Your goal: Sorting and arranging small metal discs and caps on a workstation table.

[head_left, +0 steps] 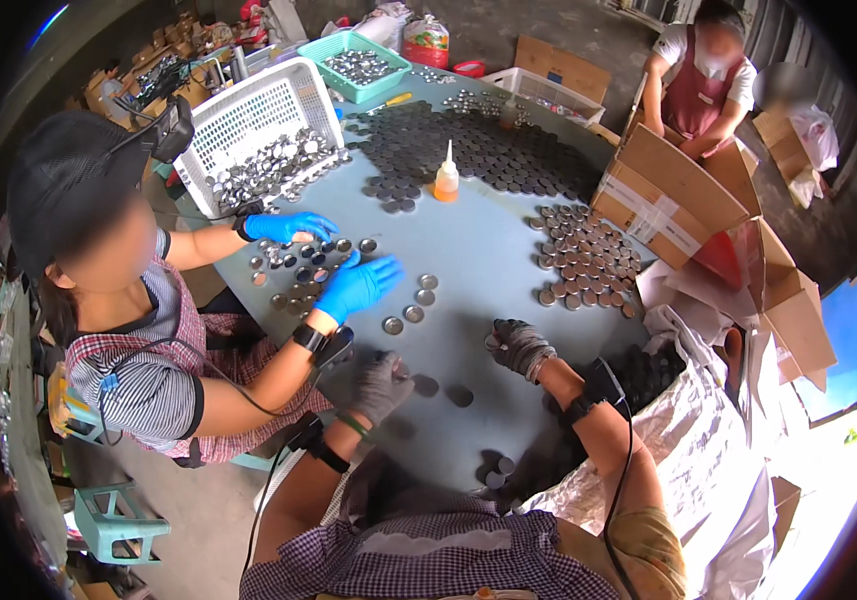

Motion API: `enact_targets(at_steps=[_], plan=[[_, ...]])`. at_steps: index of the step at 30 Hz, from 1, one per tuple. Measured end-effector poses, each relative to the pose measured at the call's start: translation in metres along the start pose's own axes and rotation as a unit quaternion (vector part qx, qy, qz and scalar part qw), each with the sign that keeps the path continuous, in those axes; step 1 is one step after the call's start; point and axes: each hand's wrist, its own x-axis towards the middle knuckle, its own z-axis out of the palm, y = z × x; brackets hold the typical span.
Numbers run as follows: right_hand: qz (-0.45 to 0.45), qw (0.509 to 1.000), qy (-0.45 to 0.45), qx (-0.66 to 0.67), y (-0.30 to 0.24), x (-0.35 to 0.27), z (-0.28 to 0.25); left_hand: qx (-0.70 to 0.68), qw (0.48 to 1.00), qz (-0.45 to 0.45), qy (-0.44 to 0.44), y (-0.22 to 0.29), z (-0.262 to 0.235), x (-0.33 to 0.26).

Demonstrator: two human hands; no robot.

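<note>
Both my hands wear grey gloves over a grey-blue table (483, 270). My left hand (380, 390) is closed with fingertips together at the near left; what it holds, if anything, is hidden. My right hand (522, 350) pinches a small round metal cap (492, 342) between thumb and fingers. Between my hands lie dark round discs (459, 396), flat on the table. Just beyond are several loose silver-rimmed round caps (414, 314). To the right spreads a group of copper-coloured round caps (588, 255). Near my body stand a few dark discs (497, 472).
At left, a co-worker's blue-gloved hands (358, 288) reach over caps. A squeeze bottle (445, 180) with orange liquid stands mid-table before many dark discs (518, 155). A white basket (248, 95) and green basket (308, 50) hold metal parts. Cardboard boxes (663, 195) and a white sack (648, 430) flank the right.
</note>
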Motion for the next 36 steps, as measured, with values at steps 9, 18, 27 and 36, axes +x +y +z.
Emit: enact_targets(at_steps=[9, 18, 27, 36], plan=[[-0.061, 0.995, -0.018, -0.077, 0.02, -0.006, 0.034, 0.033, 0.994, 0.056, -0.083, 0.045, 0.045, 0.043], [0.065, 0.973, -0.134, -0.177, 0.042, -0.011, -0.01, 0.112, 0.976, 0.151, -0.109, 0.095, 0.012, 0.037], [-0.169, 0.974, -0.07, -0.133, -0.062, -0.019, 0.072, 0.133, 0.985, 0.048, -0.098, 0.046, 0.012, -0.01], [-0.09, 0.992, 0.061, -0.062, -0.022, -0.009, 0.031, 0.029, 0.998, 0.054, -0.025, 0.031, -0.015, -0.024]])
